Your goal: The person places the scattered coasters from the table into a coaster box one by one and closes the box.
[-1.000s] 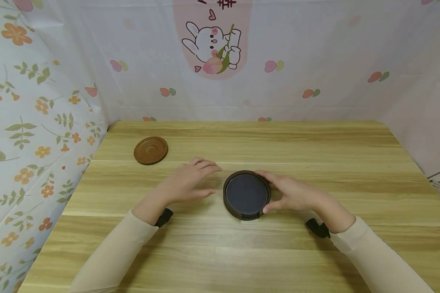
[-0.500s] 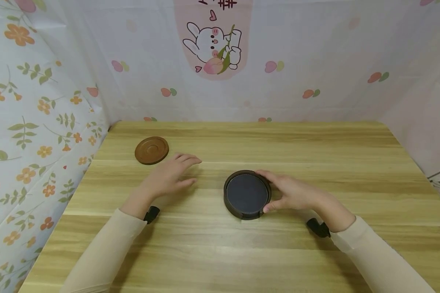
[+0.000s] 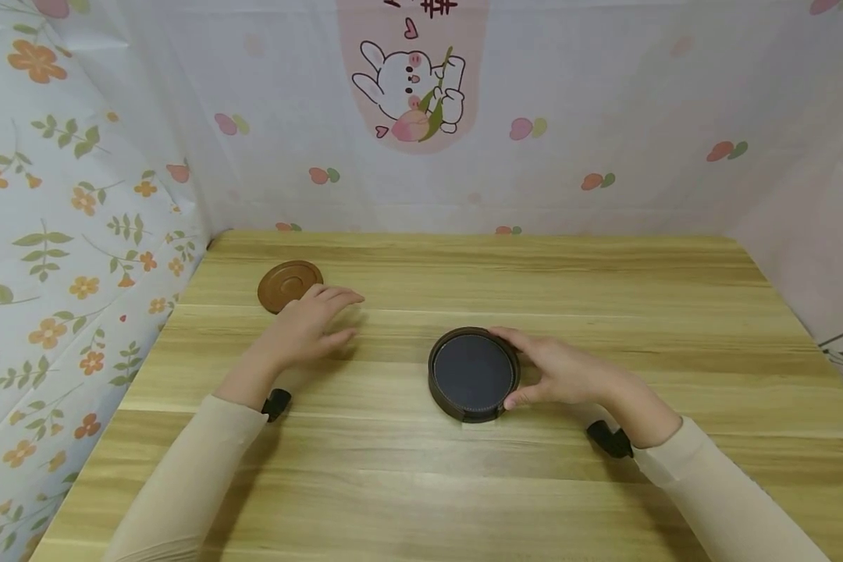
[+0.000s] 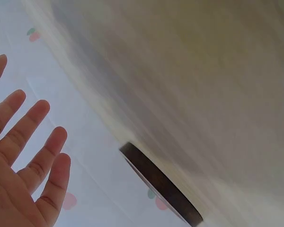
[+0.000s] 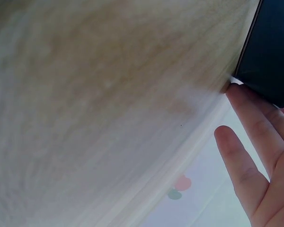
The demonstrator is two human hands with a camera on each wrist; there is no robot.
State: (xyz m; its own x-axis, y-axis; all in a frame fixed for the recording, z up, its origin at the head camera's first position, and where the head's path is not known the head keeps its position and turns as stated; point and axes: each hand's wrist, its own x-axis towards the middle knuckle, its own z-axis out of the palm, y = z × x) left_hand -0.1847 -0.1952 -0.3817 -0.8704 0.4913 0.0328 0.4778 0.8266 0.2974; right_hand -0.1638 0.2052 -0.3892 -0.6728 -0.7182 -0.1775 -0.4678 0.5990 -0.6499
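A round brown wooden coaster with a ringed centre lies at the table's back left; in the left wrist view its dark edge shows. My left hand hovers just in front of it, fingers spread and empty, overlapping its near right edge in the head view. At mid-table stands a round black coaster holder with a notch in its front wall. Inside it lies a black stitched coaster. My right hand holds the holder's right side, thumb at the front and fingers behind. In the right wrist view, fingertips touch its dark wall.
The wood-grain table runs back to a patterned white cloth. Another flowered cloth hangs along the left edge. Each wrist wears a black camera mount, one seen under the right wrist.
My left hand has moved left and back from beside the holder to the wooden coaster. My right hand and the holder have stayed in place.
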